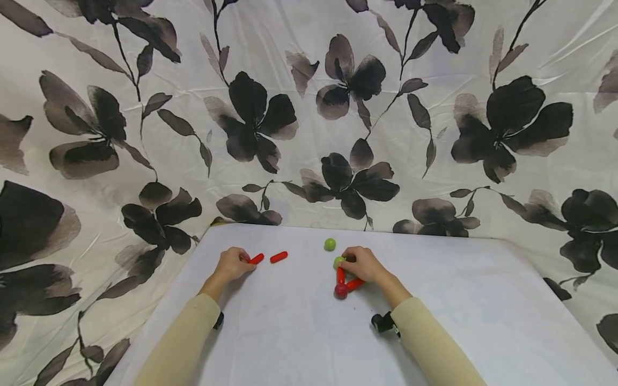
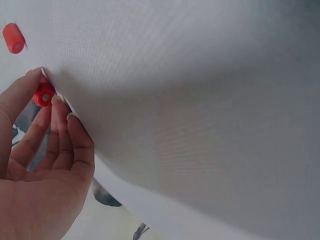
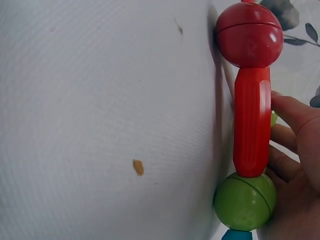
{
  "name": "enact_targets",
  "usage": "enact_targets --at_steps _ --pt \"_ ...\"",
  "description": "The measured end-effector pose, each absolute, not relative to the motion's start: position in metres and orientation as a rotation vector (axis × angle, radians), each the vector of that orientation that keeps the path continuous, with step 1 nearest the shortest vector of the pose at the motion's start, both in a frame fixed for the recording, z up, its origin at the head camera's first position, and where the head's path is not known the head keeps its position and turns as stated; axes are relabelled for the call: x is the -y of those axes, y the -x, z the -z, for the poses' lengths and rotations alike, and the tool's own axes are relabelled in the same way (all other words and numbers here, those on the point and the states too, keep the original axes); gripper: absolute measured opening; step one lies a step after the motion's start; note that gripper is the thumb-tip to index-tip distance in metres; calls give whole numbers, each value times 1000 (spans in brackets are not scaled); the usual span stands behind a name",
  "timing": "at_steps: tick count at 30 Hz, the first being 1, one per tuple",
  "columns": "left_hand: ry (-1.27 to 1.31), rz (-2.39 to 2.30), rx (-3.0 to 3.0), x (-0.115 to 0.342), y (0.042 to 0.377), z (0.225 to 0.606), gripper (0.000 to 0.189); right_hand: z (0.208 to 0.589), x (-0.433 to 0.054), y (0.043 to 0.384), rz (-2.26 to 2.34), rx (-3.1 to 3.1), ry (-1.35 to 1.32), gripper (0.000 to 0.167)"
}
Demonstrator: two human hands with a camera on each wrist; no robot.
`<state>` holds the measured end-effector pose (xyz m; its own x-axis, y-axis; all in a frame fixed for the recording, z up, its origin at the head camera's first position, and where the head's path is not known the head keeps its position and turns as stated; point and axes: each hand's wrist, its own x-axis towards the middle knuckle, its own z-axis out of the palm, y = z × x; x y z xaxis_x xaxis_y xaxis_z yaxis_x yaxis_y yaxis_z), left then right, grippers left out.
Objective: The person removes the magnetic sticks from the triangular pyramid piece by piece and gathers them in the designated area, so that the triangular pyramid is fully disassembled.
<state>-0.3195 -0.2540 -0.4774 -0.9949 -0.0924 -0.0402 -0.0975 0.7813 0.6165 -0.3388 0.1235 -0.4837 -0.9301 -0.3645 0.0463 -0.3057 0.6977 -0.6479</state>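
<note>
Thumb and fingertips of my left hand (image 1: 234, 264) pinch a short red rod (image 1: 257, 259) at the table's left side. The round end of that red rod (image 2: 45, 97) shows between the fingers in the left wrist view. A second red rod (image 1: 279, 257) lies just right of it. My right hand (image 1: 363, 264) grips a light green ball (image 1: 339, 262) by its fingertips. A red rod (image 1: 340, 275) runs from this ball to a red ball (image 1: 340, 290). From the red ball another red rod (image 3: 252, 122) leads to a second green ball (image 3: 245, 201), with a blue piece (image 3: 237, 235) beyond.
A loose green ball (image 1: 330, 244) sits near the far edge of the white table (image 1: 299, 332). Behind the table hangs a cloth with dark flowers (image 1: 251, 120). A small brownish speck (image 3: 138, 167) lies on the tabletop.
</note>
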Motion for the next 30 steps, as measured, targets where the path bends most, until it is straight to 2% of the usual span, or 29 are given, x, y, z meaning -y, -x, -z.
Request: enact_targets --at_steps 9,17,30 --pt "143 -957 -2935 260 316 474 30 480 -131 334 1032 -2803 549 30" --pt "22 -916 -3007 268 302 468 37 466 -151 319 978 -2835 654 34" --pt "-282 -1023 -3030 223 281 450 40 464 -174 298 934 -2847 847 27"
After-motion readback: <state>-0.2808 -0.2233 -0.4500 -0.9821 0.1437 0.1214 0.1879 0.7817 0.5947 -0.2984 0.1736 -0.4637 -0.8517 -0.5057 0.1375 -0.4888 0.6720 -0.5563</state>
